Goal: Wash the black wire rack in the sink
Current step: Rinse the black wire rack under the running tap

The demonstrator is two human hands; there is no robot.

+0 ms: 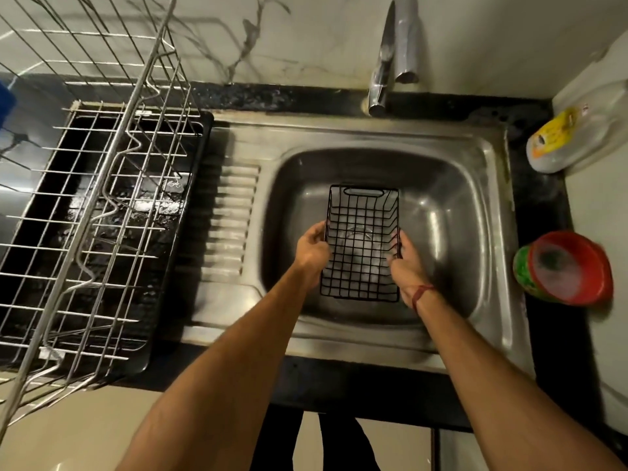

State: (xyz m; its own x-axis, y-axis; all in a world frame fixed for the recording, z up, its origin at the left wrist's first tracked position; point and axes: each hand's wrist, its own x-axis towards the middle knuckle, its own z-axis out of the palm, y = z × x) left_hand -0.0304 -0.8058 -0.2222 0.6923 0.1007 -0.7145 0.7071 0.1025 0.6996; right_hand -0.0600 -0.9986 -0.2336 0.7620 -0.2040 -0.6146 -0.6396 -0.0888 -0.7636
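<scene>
— Where is the wire rack?

— Over the sink basin, between the two hands: the left hand on its left side, the right hand on its right.

— And around the sink?

— The faucet rises behind it. The dish drainer stands to its left on the counter. To its right, a round tub sits on the counter, with a bottle lying behind that tub, in the corner.
</scene>
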